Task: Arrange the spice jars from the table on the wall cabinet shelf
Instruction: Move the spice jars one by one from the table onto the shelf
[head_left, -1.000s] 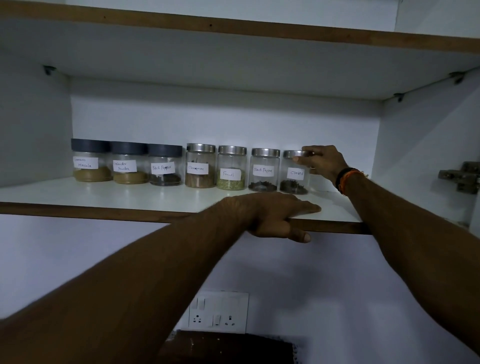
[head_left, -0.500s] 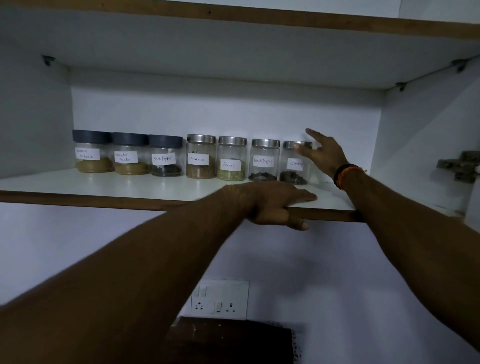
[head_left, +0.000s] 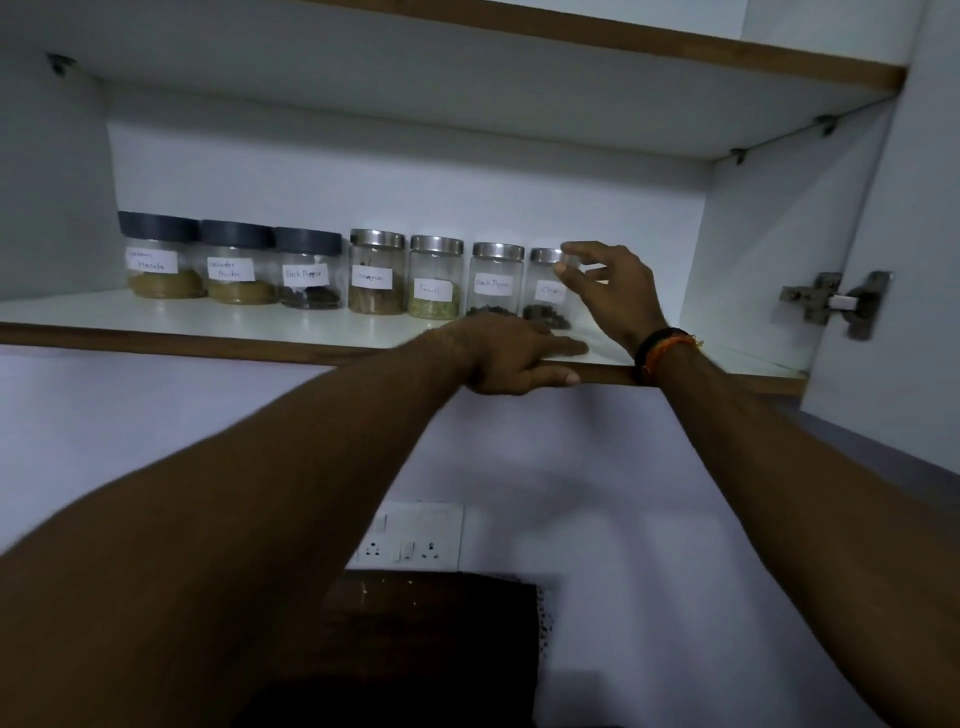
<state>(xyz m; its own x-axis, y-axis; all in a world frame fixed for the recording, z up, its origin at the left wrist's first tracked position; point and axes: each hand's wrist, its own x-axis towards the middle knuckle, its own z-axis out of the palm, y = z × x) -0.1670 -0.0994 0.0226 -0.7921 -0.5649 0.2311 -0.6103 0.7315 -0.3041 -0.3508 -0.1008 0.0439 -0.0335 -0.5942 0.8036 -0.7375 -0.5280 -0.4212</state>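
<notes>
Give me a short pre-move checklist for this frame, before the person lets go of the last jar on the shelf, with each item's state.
1. Cloves jar upright at the right end of the row: ok.
2. Right hand on it: fingertips at the lid; firm grip or light touch: cannot tell.
3. Left hand braced on the shelf front edge, clear of the jars: ok.
4. All seven jars in one row with labels facing out: ok.
5. Cloves jar touching its black pepper neighbour: cannot tell.
6. Any jars left on the table: cannot tell, table out of view.
</notes>
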